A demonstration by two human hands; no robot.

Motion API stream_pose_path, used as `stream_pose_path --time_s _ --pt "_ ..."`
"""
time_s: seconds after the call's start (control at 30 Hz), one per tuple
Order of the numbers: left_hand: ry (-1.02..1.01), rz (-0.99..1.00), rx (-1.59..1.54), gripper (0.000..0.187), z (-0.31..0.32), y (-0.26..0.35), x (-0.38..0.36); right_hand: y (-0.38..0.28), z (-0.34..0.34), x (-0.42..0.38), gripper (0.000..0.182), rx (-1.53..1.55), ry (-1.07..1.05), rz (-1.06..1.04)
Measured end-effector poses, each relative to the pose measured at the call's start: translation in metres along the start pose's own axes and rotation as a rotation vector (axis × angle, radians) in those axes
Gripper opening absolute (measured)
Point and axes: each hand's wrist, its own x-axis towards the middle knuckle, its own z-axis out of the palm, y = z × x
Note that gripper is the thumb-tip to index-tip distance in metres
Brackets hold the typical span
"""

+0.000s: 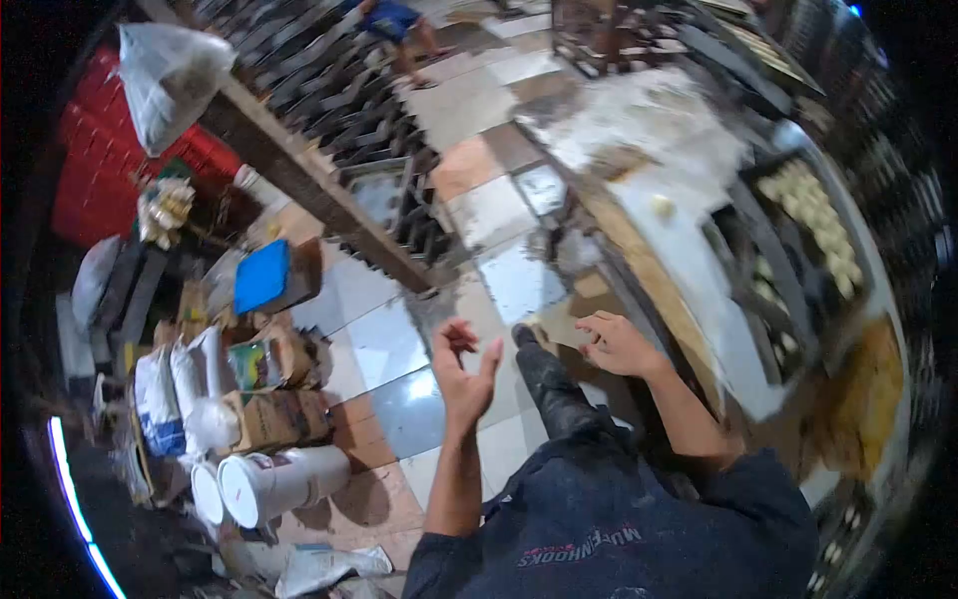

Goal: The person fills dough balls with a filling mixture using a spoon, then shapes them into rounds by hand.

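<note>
My left hand (pixel 464 374) is raised in front of my body over the tiled floor (pixel 407 407). Its thumb stands away from loosely curled fingers, and I see nothing held in it. My right hand (pixel 621 344) reaches forward with its fingers apart, also without anything in it, close to the near edge of a worktable (pixel 689 250). A pale round dough piece (pixel 661 205) lies on that table. Beside it sit dark trays, one (pixel 748 185) with many dough balls (pixel 813 220) in rows.
A wooden post (pixel 309 190) with a plastic bag (pixel 175 85) stands ahead to the left. White buckets (pixel 264 487), cardboard boxes (pixel 284 417), a blue-lidded container (pixel 261 276) and red crates (pixel 110 150) line the left. Dark racks (pixel 329 90) and another person (pixel 391 22) are farther off.
</note>
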Motion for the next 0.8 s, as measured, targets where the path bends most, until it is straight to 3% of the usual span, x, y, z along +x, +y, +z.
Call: stream_pose_path --time_s 0.17,0.2,0.23,0.3,0.33,0.4,0.43,0.5,0.53,0.57,0.6,0.67,0.7,0.73,0.77,0.8 --pt "0.492 0.319 0.380 0.058 -0.113 -0.025 0.251 0.056 0.058 0.220 0.026 0.331 0.047 0.203" --pt "0.598 0.302 0.455 0.066 -0.131 -0.031 0.302 0.083 0.085 0.266 0.024 0.333 0.053 0.214" --pt "0.652 0.312 0.580 0.086 -0.141 -0.036 0.350 0.102 0.106 0.309 0.029 0.342 -0.026 0.354" --pt "0.815 0.349 1.115 0.104 -0.161 -0.065 0.437 0.158 0.175 0.390 0.033 0.209 -0.103 0.481" --pt "0.812 0.384 1.148 0.117 -0.171 -0.089 0.474 0.183 0.209 0.428 0.034 0.245 -0.137 0.463" --pt "0.886 0.455 0.955 0.105 -0.176 -0.120 0.524 0.221 0.276 0.499 0.032 0.382 -0.199 0.488" --pt "0.966 0.505 0.832 0.097 -0.180 -0.138 0.542 0.233 0.304 0.535 0.032 0.399 -0.216 0.499" --pt "0.934 0.748 1.241 0.084 -0.258 -0.208 0.519 0.255 0.356 0.616 0.033 0.349 -0.226 0.546" --pt "0.939 0.828 0.946 0.076 -0.239 -0.196 0.521 0.271 0.384 0.656 0.042 0.538 -0.235 0.684" --pt "1.136 0.748 0.729 0.073 -0.218 -0.187 0.524 0.281 0.410 0.689 0.051 0.724 -0.252 0.822" --pt "1.139 0.742 0.765 0.073 -0.220 -0.204 0.528 0.284 0.430 0.716 0.051 0.733 -0.287 0.823" --pt "1.162 0.738 0.844 0.074 -0.221 -0.226 0.543 0.275 0.461 0.774 0.059 0.586 -0.037 0.884" --pt "1.171 0.738 0.880 0.074 -0.221 -0.234 0.547 0.266 0.472 0.796 0.057 0.604 0.039 1.046" --pt "1.184 0.741 0.908 0.075 -0.221 -0.241 0.551 0.325 0.532 0.807 0.057 0.616 0.021 1.034" --pt "1.199 0.744 0.933 0.075 -0.220 -0.247 0.554 0.345 0.601 0.825 0.054 1.093 0.246 1.056" --pt "1.215 0.749 0.948 0.076 -0.217 -0.251 0.558 0.318 0.560 0.835 0.080 1.266 0.061 1.029"
